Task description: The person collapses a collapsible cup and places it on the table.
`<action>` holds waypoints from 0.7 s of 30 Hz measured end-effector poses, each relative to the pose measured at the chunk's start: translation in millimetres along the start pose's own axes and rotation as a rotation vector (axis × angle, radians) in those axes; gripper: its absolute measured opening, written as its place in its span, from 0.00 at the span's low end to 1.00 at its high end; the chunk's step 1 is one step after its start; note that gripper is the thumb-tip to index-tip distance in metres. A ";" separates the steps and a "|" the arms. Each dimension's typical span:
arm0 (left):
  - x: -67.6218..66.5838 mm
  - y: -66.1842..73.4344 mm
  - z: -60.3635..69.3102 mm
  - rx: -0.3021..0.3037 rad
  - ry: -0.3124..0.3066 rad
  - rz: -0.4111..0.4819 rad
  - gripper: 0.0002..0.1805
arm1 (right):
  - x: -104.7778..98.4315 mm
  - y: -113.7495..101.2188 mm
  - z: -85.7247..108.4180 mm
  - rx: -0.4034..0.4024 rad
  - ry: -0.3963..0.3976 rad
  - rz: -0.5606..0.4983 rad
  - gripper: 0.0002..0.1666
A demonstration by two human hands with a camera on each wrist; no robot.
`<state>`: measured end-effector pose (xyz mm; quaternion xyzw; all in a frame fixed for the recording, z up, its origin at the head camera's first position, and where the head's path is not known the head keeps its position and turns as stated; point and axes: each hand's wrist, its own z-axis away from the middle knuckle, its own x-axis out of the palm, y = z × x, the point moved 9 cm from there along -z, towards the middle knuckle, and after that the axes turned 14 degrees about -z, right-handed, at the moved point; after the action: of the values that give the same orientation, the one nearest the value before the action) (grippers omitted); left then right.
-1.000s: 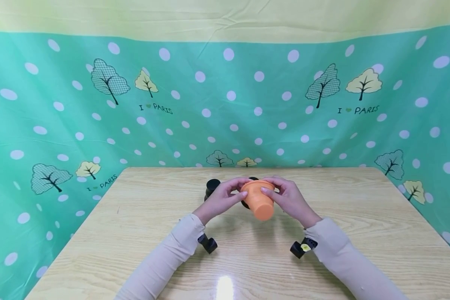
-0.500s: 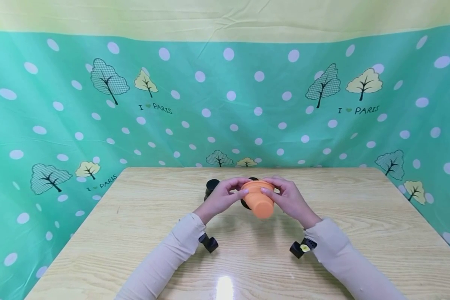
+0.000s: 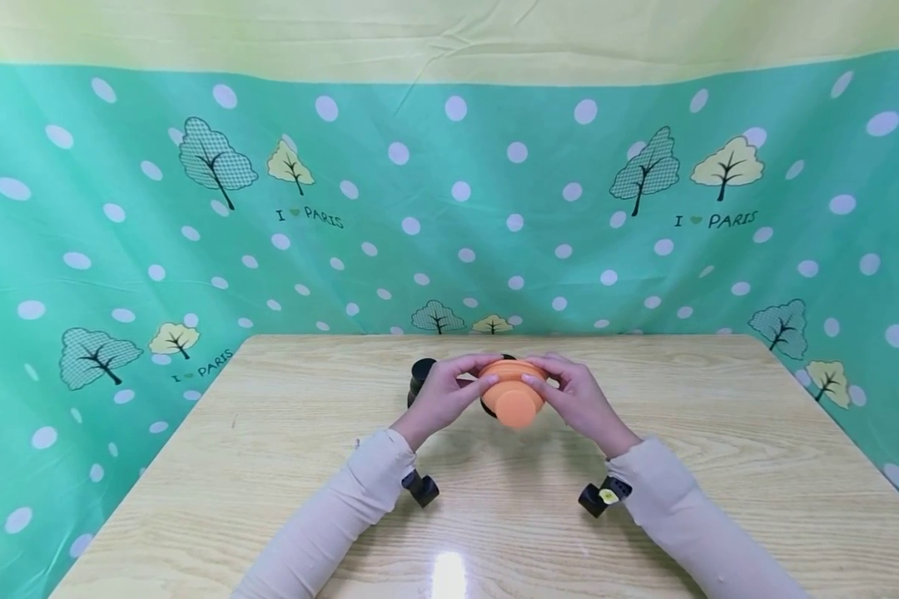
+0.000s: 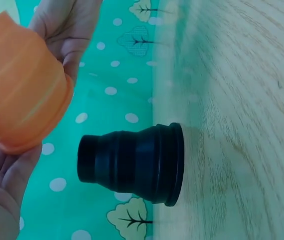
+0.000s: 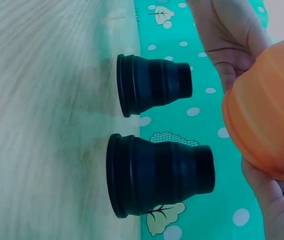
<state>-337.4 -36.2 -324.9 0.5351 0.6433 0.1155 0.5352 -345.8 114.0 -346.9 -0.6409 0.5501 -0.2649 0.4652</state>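
An orange ribbed cup (image 3: 520, 389) is held up over the table between both hands, its small base tilted toward me and its wide rim facing away. My left hand (image 3: 449, 393) grips its left side, thumb on the wall and fingers behind the rim. On the opposite side, my right hand (image 3: 580, 399) grips it the same way. In the left wrist view the cup (image 4: 21, 85) looks drawn out to its stepped height. Its inside is hidden.
Two black stepped cups stand rim down on the wooden table (image 3: 285, 466): the left black cup (image 5: 154, 85) beside my left hand, the other black cup (image 5: 162, 175) mostly hidden behind the orange one in the head view. A polka-dot curtain (image 3: 460, 191) hangs behind.
The orange cup has tilted further, so its base points more squarely at me and has shifted slightly up and left. Both hands keep their grip and have barely moved.
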 end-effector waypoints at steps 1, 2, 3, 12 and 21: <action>-0.6 1.1 -0.2 0.005 0.010 -0.016 0.16 | 0.2 1.0 0.1 0.007 0.003 -0.001 0.16; -1.1 1.7 -0.5 0.009 0.021 -0.032 0.16 | 0.4 2.0 0.1 0.012 0.004 0.000 0.16; -1.5 1.9 -0.7 0.010 0.031 -0.049 0.16 | 0.6 2.9 -0.1 0.016 0.006 0.000 0.16; 4.9 -30.0 -8.6 -0.006 0.060 -0.058 0.16 | 2.1 15.0 1.4 0.111 -0.024 -0.055 0.19; 6.2 -22.2 -6.4 0.091 0.038 -0.103 0.16 | 6.6 18.5 2.3 0.146 -0.113 -0.106 0.22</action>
<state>-354.2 -37.3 -341.8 0.5227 0.6849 0.0684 0.5030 -350.7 109.1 -365.4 -0.6473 0.4676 -0.2920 0.5265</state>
